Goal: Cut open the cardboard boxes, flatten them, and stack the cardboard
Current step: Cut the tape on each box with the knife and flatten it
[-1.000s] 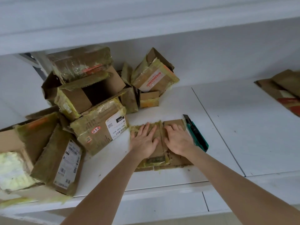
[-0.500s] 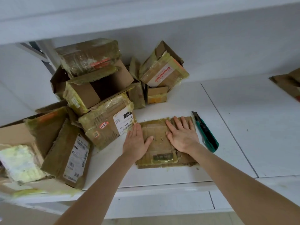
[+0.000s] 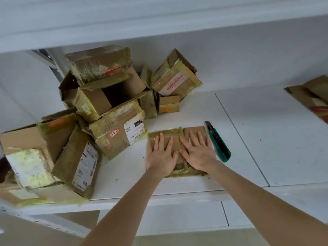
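Both hands, left hand (image 3: 161, 157) and right hand (image 3: 198, 154), lie spread flat side by side, pressing a flattened box (image 3: 177, 137) onto the white worktop (image 3: 257, 139). A green cutter (image 3: 219, 143) lies just right of it; taped boxes (image 3: 117, 132) pile up left.

Single view, head-worn wide-angle camera: looks forward and down onto the white shelf board (image 3: 266, 139) from just off its front edge, at arm's reach, with the left hand (image 3: 162, 158) and right hand (image 3: 198, 155) mid-frame. The frame runs from the upper shelf (image 3: 159, 29) and back wall (image 3: 248, 55) at the top to a strip of floor (image 3: 177, 240) at the bottom.
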`<state>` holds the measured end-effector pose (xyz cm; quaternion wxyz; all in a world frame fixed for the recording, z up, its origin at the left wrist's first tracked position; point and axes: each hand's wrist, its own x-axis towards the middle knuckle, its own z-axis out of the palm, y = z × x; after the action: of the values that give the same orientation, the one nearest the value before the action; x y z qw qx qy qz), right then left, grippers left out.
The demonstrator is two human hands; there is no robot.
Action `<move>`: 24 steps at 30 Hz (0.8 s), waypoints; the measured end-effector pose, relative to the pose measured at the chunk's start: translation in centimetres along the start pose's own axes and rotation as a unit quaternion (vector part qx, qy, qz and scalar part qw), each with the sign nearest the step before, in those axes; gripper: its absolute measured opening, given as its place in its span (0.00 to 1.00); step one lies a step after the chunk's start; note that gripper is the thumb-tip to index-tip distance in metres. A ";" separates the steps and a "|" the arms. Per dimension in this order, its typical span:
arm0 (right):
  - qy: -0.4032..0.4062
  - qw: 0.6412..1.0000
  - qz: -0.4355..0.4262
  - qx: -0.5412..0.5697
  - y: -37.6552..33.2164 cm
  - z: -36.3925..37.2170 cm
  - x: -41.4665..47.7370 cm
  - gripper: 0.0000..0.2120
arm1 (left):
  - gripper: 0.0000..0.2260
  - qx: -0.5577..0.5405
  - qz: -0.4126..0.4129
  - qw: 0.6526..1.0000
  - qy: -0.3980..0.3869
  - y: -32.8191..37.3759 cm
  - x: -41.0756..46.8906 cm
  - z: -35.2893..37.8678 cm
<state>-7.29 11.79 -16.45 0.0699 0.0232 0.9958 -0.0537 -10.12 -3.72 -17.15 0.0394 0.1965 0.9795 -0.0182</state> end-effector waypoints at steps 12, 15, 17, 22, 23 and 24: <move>0.012 0.999 -0.010 -0.029 0.0 0.8 -0.9 0.29 | 0.26 -0.015 0.030 0.999 -0.001 -1.6 -0.9 0.2; 0.030 0.999 -0.010 -0.035 0.1 1.4 -0.8 0.30 | 0.27 -0.022 0.016 1.000 0.010 -1.8 -1.2 0.7; 0.028 0.999 -0.014 -0.029 0.1 1.3 -0.8 0.30 | 0.27 -0.025 0.008 0.999 0.021 -1.6 -1.4 0.6; 0.062 0.997 -0.014 0.055 0.2 0.4 -2.4 0.27 | 0.27 -0.063 -0.073 0.995 0.039 -1.3 -2.3 1.0; 0.073 0.993 0.002 0.093 0.3 0.5 -3.2 0.27 | 0.28 -0.065 -0.077 0.994 0.039 -1.3 -2.3 1.0; 0.082 0.987 0.025 0.139 0.4 0.5 -4.1 0.27 | 0.28 -0.070 -0.079 0.993 0.042 -1.4 -2.2 1.0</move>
<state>-3.17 12.01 -16.44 -0.0150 0.0616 0.9802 -0.1876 -8.52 -5.87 -17.92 0.0107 0.1154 0.9917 0.0558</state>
